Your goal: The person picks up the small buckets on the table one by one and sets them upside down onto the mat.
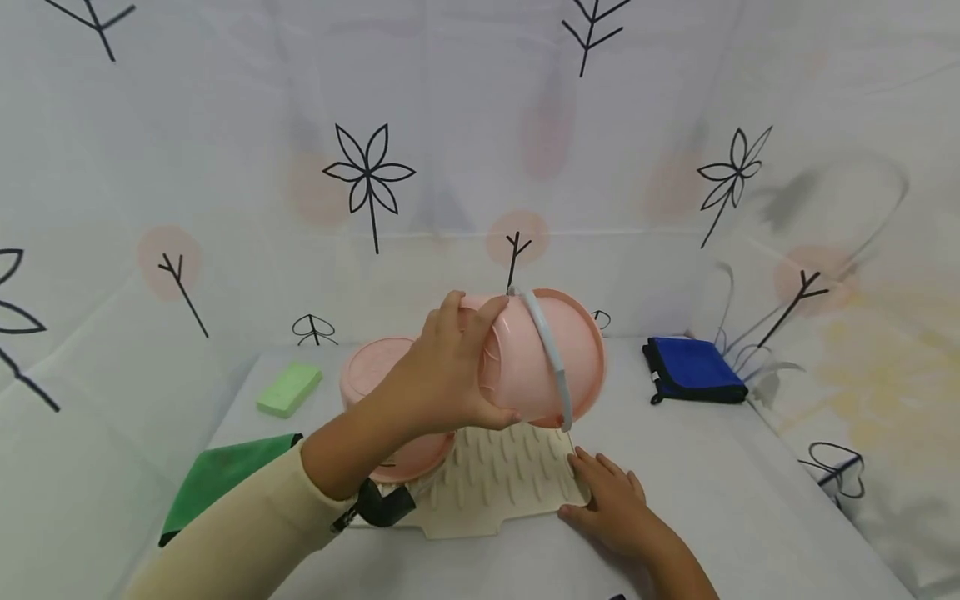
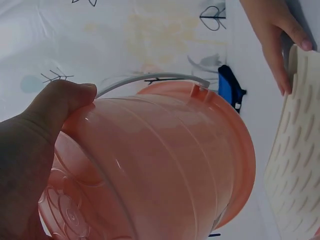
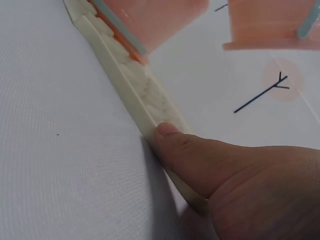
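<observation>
A pink bucket (image 1: pixel 551 358) with a pale grey handle is held in the air by my left hand (image 1: pixel 450 367). The bucket lies tilted on its side, rim toward the right, and my fingers and thumb grip it around its base. A cream ridged drying mat (image 1: pixel 506 471) with a spout lies on the table below. My right hand (image 1: pixel 618 504) holds the mat's near right corner, thumb (image 3: pixel 170 137) on the front edge and fingers along the right edge. Another pink bucket (image 1: pixel 375 367) stands upside down on the mat's left part, partly hidden behind my left arm.
A light green sponge (image 1: pixel 289 390) lies at the table's back left. The green cloth (image 1: pixel 225 475) with a dark border is left of my forearm. At the back right sits a folded blue cloth (image 1: pixel 693 368) with black edging. White patterned fabric (image 1: pixel 465 167) encloses the table.
</observation>
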The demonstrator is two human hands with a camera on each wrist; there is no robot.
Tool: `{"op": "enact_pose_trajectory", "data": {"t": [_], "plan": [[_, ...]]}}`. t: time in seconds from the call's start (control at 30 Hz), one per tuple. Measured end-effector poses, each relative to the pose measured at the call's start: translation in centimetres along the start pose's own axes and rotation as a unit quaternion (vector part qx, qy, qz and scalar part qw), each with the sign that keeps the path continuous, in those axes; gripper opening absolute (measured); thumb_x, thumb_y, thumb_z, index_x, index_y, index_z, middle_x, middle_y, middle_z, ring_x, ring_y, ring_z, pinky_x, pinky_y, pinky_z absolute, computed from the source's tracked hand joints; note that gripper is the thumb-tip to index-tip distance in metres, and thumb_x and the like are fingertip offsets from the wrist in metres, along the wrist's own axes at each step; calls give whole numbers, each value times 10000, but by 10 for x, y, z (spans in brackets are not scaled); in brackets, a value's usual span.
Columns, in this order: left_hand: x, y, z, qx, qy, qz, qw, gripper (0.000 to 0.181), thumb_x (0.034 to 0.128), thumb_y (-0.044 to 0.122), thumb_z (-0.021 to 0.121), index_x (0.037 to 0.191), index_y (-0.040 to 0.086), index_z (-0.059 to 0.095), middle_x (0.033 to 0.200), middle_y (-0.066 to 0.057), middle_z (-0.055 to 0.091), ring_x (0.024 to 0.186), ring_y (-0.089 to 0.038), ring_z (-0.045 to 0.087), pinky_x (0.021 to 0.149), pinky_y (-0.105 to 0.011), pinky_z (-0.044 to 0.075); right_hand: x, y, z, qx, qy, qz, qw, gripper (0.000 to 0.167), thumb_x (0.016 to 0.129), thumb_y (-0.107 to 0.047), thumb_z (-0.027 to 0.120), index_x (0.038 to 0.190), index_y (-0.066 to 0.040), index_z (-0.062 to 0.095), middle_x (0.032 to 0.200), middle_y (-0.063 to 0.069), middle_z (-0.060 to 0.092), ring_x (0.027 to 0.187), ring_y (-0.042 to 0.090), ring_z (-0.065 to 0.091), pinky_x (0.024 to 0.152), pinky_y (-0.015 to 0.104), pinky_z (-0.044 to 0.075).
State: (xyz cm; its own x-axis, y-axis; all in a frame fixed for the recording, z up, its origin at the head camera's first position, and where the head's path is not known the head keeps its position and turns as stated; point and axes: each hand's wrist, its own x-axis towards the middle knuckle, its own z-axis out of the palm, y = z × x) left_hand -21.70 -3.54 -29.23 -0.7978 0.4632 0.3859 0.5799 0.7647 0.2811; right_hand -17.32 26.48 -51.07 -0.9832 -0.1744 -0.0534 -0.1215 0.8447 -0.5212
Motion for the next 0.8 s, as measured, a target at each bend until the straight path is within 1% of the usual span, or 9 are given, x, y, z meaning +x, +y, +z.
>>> {"op": "enact_pose_trajectory", "data": {"t": [0.13, 0.27, 0.4, 0.5, 0.67, 0.73, 0.8], "plan": [[6, 3, -1, 460, -196, -204, 9985, 1314, 561, 738, 881, 1642, 420, 203, 1590, -179, 302, 1294, -371, 486, 896, -530, 578, -1, -2, -1, -13, -22, 17, 10000, 893, 877, -577, 777, 1584, -130, 465, 1685, 116, 370, 1562, 469, 228, 1137, 820, 52], [15, 6, 4, 859, -379, -282, 9952, 1306, 555, 768, 852, 1644, 406, 228, 1534, -189, 367, 1184, -386, 525, 811, -520, 576, -1, -4, -2, -26, -51, 68, 10000, 896, 868, -578, 781, 1582, -137, 469, 1680, 118, 379, 1558, 473, 238, 1132, 837, 42], [26, 8, 9, 914, -651, -346, 9931, 1292, 573, 774, 841, 1645, 387, 235, 1501, -194, 392, 1151, -421, 538, 750, -529, 568, 0, -5, -3, -46, -46, 65, 10000, 886, 868, -563, 787, 1577, -133, 474, 1676, 115, 388, 1555, 473, 245, 1130, 842, 43], [32, 9, 15, 961, -949, -441, 9899, 1287, 600, 788, 827, 1657, 382, 214, 1504, -211, 381, 1171, -456, 535, 773, -550, 565, 0, -4, -3, 11, -41, 30, 10000, 882, 873, -551, 788, 1578, -126, 471, 1677, 126, 383, 1555, 482, 237, 1132, 836, 38], [38, 12, 32, 1157, -1470, -633, 9803, 1283, 637, 829, 778, 1673, 400, 156, 1568, -257, 336, 1243, -500, 519, 860, -580, 553, 0, -3, -2, 92, -30, -59, 9999, 909, 878, -546, 785, 1601, -120, 434, 1678, 148, 373, 1547, 509, 231, 1123, 839, 36], [40, 12, 39, 1210, -1597, -704, 9772, 1283, 640, 841, 768, 1674, 410, 144, 1600, -274, 311, 1281, -515, 504, 904, -596, 541, 0, -3, -3, 81, -36, -60, 9999, 920, 880, -543, 784, 1609, -119, 418, 1678, 153, 371, 1547, 513, 228, 1123, 839, 38], [42, 13, 46, 1268, -1652, -776, 9750, 1287, 636, 848, 766, 1675, 415, 141, 1624, -285, 289, 1315, -529, 485, 949, -615, 521, 1, -3, -3, 80, -50, -49, 9999, 926, 882, -539, 785, 1613, -113, 407, 1680, 158, 364, 1548, 514, 222, 1125, 837, 33]]}}
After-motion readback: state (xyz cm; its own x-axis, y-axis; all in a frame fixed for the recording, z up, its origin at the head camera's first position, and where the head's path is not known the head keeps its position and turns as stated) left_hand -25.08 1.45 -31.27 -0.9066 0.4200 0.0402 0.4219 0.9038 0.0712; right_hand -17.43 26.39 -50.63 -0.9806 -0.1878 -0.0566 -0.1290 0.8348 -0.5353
